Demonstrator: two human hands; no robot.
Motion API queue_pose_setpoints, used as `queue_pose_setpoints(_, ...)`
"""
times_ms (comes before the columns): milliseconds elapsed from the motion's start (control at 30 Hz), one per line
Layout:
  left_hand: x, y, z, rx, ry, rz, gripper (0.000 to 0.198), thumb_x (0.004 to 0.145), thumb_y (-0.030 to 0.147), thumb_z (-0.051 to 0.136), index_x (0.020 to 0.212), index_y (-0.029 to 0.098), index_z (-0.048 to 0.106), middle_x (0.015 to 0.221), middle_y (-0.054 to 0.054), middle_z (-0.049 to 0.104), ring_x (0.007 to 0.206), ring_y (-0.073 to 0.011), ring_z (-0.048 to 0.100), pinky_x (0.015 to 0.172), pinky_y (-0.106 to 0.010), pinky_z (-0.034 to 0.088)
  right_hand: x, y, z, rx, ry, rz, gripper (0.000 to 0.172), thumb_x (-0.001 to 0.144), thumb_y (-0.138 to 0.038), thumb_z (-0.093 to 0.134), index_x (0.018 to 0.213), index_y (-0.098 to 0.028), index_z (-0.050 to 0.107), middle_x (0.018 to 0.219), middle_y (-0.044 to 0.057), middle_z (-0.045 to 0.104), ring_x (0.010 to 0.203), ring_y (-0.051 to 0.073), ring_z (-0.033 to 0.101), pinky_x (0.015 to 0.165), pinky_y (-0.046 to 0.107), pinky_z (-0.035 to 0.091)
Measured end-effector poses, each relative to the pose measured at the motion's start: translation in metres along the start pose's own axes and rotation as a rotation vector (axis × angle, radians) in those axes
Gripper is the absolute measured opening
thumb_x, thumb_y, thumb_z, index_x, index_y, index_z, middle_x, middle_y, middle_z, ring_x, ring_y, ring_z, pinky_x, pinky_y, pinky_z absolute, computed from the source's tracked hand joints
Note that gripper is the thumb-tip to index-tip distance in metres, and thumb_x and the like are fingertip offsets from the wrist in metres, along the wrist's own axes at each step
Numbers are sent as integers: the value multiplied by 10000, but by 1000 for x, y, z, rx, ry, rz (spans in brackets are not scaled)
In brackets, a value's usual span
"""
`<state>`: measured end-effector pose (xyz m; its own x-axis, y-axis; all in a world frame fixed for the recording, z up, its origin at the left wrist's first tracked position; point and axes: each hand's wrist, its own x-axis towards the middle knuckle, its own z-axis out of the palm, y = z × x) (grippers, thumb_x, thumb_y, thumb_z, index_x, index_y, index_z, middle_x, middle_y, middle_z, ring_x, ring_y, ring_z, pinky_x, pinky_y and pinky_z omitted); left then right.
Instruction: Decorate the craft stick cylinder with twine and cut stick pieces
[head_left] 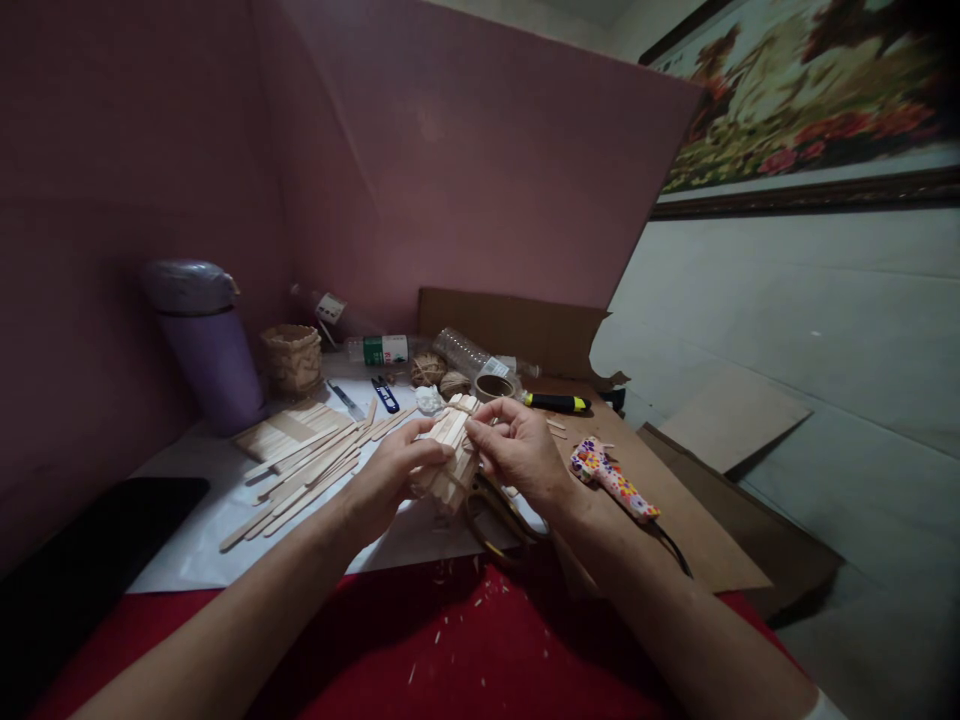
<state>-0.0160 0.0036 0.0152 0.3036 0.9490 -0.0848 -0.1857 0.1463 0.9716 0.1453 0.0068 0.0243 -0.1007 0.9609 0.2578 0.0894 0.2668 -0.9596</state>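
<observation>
In the middle of the head view is a small craft piece [452, 432] made of wooden craft sticks set side by side, with a thin band near its top. My left hand [405, 460] grips it from the left, thumb across its front. At its upper right, my right hand [517, 445] has thumb and finger pinched against the sticks. Whether a small piece is between those fingertips cannot be made out. Scissors [484, 530] with dark handles lie just below the craft piece, partly hidden by it. Loose craft sticks [307, 485] are spread left of my left hand.
A floral glue gun [615, 480] lies on cardboard [697, 545] at right. Behind are a tape roll [495, 388], a yellow-black cutter [559, 402], twine balls [428, 369] and plastic bottles [461, 352]. At left stand a purple tumbler [214, 360] and a stick-built cup [292, 360].
</observation>
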Motion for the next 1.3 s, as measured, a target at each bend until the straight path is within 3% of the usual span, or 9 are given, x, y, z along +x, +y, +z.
queue_pose_setpoints(100,1,-1,-1,-10,16,15,425,660,286,672,1061,159,620,867,-66,661,675,-172,597,517,-242,419,-5,3,-1,-122,46,-137,170,878,-370,566,824,-210,549,442,-76,497,372,91,426,395,209,314)
queue_pose_setpoints(200,2,-2,-3,-32,15,37,425,675,269,659,1082,154,621,903,-79,669,706,-180,613,539,-244,434,-15,7,-3,-491,150,-488,165,918,-288,515,940,-180,638,612,2,645,473,116,542,457,236,367)
queue_pose_setpoints(333,2,-2,-4,-52,19,81,416,690,233,639,1099,161,606,925,-63,663,703,-157,596,592,-252,456,-23,12,-4,-862,138,-847,270,903,-175,486,1096,-117,665,757,72,747,555,152,635,538,276,440)
queue_pose_setpoints(567,3,-4,-5,-4,51,114,428,708,256,640,1125,176,586,930,-50,654,744,-178,597,611,-279,455,-21,12,-6,-1114,63,-1007,330,918,-181,436,1157,-67,634,670,54,724,531,156,622,506,287,439)
queue_pose_setpoints(733,4,-6,-4,48,108,269,462,664,224,698,1107,164,581,996,-44,657,878,-190,596,700,-272,465,-19,13,-5,-1196,62,-1086,336,945,-197,399,1108,-44,649,576,55,677,482,168,590,438,301,381)
queue_pose_setpoints(900,5,-6,-5,17,98,233,461,684,252,687,1121,165,569,961,-46,652,826,-192,595,658,-284,474,-23,16,-3,-946,70,-942,323,922,-183,449,1167,-90,637,720,77,737,543,166,624,513,299,453)
queue_pose_setpoints(1067,2,-1,-3,-62,51,181,451,700,274,664,1127,167,564,950,-59,638,790,-192,584,614,-291,483,-22,20,4,-557,351,-624,184,920,-281,523,1032,-185,633,819,62,701,691,181,642,663,328,515)
queue_pose_setpoints(1133,-1,1,-1,-115,18,174,458,701,282,659,1131,162,556,962,-71,641,804,-201,590,622,-298,490,-20,20,10,-381,400,-439,302,881,-389,602,1105,-188,577,999,105,683,883,229,649,775,380,529)
queue_pose_setpoints(1300,1,-3,4,-246,40,241,582,657,239,717,1200,173,520,1080,-99,641,962,-249,612,767,-345,509,-17,18,25,185,-48,-35,558,809,-525,672,1241,-222,492,1234,123,629,1100,280,623,854,422,547)
